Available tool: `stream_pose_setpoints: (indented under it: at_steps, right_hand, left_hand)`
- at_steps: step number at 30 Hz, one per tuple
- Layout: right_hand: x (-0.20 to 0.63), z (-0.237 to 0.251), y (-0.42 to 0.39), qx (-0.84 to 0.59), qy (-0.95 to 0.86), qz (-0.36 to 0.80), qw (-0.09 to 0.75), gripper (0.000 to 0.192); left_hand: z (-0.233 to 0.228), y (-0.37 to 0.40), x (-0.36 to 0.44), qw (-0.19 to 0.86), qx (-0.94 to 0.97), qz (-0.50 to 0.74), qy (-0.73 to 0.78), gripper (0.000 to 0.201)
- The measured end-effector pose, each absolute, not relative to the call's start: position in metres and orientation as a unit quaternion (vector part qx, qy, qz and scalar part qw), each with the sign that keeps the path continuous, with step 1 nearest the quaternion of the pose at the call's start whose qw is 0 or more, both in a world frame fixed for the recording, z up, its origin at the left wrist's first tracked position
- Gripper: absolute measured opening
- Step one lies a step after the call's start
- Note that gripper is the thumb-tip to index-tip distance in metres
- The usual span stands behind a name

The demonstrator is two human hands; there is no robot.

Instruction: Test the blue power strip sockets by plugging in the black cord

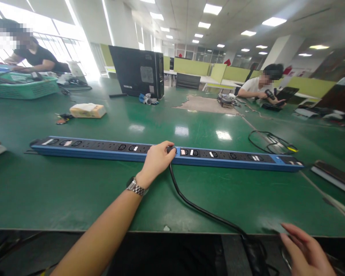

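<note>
A long blue power strip (120,154) with black sockets lies across the green table, small white and pinkish labels on several sockets. Near its middle, my left hand (160,156) is closed around a black plug (170,148) at the sockets; the fingers partly hide the plug and how far it sits in. From there a thick black cable (189,203) curves down to the right, over the table's front edge. At the lower right, my right hand (307,249) is by that edge, thumb and forefinger apart. A pale smear by its fingertips is too blurred to make out.
A black computer case (138,73) stands at the back, gloves (148,99) beside it. Left are a tissue pack (87,110) and a green basket (31,89). A coiled black cable (271,142) lies right. Two people sit across the table (83,191), one handling a dark device.
</note>
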State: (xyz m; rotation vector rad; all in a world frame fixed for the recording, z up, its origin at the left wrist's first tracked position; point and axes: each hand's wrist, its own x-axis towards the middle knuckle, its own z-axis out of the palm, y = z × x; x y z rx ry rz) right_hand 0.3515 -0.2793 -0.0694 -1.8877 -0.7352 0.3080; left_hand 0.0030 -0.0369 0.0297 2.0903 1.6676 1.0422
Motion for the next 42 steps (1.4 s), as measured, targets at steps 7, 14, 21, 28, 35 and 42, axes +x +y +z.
stream_pose_setpoints:
  at_steps: [7, 14, 21, 28, 35, 42]
  right_hand:
    - [0.292, -0.036, -0.204, -0.685, -0.371, 0.178, 0.601, 0.037]
    - [0.283, -0.050, -0.190, -0.698, -0.418, 0.252, 0.524, 0.035]
    - [0.284, -0.042, -0.189, -0.689, -0.437, 0.271, 0.511, 0.034]
    - [0.253, -0.008, -0.159, -0.632, -0.500, 0.339, 0.486, 0.032]
    - [0.179, 0.026, -0.081, -0.582, -0.563, 0.428, 0.401, 0.039]
    - [0.132, 0.021, -0.028, -0.557, -0.443, 0.600, 0.365, 0.042]
  left_hand:
    - [0.043, -0.013, 0.011, 0.098, 0.772, 0.256, 0.574, 0.032]
    - [0.060, 0.004, 0.013, 0.110, 0.795, 0.175, 0.571, 0.031]
    - [0.055, 0.010, 0.018, 0.102, 0.801, 0.148, 0.571, 0.027]
    - [0.030, 0.014, -0.008, 0.098, 0.771, 0.261, 0.572, 0.055]
    - [0.003, 0.006, -0.026, -0.065, 0.768, 0.243, 0.589, 0.033]
    - [0.004, 0.003, -0.023, -0.055, 0.784, 0.213, 0.580, 0.036]
